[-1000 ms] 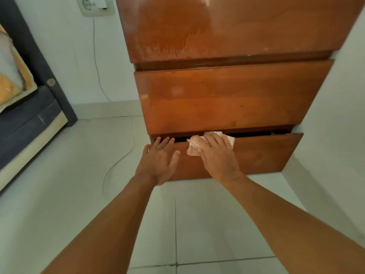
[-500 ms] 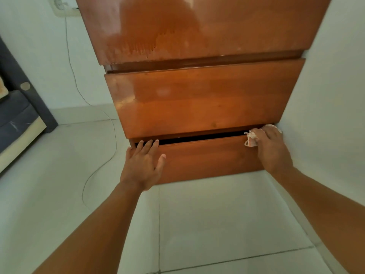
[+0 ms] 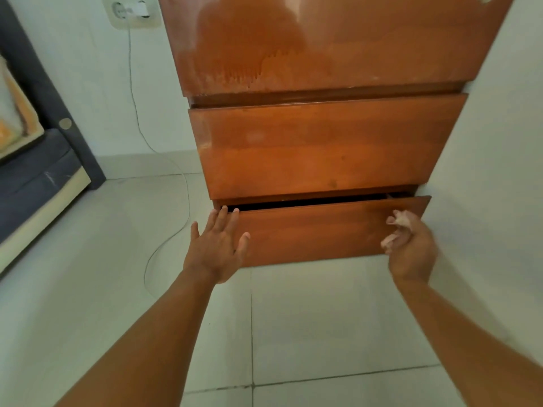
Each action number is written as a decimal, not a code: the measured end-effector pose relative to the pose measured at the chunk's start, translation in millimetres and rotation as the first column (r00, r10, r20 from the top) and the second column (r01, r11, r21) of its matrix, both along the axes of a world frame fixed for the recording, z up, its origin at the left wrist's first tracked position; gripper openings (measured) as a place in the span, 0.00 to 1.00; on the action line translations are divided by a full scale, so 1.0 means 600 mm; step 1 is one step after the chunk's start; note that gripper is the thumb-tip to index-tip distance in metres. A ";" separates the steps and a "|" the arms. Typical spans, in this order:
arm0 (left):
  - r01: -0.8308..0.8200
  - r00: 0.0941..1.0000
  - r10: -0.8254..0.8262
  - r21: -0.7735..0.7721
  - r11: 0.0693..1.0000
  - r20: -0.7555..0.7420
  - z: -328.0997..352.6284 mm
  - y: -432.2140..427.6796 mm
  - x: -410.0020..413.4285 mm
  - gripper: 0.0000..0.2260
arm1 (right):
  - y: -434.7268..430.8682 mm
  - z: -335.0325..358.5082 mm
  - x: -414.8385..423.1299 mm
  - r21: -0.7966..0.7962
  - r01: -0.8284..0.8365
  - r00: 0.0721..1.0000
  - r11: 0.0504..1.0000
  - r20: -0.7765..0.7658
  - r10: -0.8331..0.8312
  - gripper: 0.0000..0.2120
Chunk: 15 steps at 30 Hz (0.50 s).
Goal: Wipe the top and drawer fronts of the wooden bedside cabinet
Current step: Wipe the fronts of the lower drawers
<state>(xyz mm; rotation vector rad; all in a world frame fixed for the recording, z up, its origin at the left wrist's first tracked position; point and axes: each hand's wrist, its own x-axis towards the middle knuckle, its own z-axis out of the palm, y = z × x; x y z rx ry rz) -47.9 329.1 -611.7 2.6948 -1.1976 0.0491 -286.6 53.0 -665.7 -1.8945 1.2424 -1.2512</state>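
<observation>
Wooden bedside cabinet (image 3: 323, 148) with bottom drawer (image 3: 317, 233) ajar

It is stood on the pale tiled floor (image 3: 323, 333), set close against a white wall on its right. A dark gap is shown above the bottom drawer's front. The left hand (image 3: 219, 248) is laid flat on the left end of that front, fingers spread. A crumpled pale cloth (image 3: 395, 230) is bunched in the curled fingers of the right hand (image 3: 411, 251) by the front's right end; whether the wood is touched cannot be told
</observation>
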 end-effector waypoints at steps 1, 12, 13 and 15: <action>0.001 1.000 -0.001 -0.012 1.000 0.001 -0.003 0.000 0.000 0.31 | 0.043 -0.004 0.016 -0.070 -0.069 0.997 0.995 0.042 0.072 0.19; 0.017 0.992 0.003 -0.155 0.988 0.129 -0.056 0.004 0.007 0.36 | 0.216 -0.062 0.298 -0.510 -0.481 0.811 0.713 -0.568 0.140 0.33; 0.017 0.991 0.005 -0.165 0.986 0.134 -0.057 0.004 0.008 0.36 | 0.202 -0.069 0.297 -0.534 -0.479 0.816 0.697 -0.563 0.130 0.34; 0.015 0.989 0.012 -0.178 0.984 0.148 -0.057 0.002 0.008 0.36 | 0.164 -0.075 0.279 -0.583 -0.461 0.832 0.669 -0.547 0.097 0.35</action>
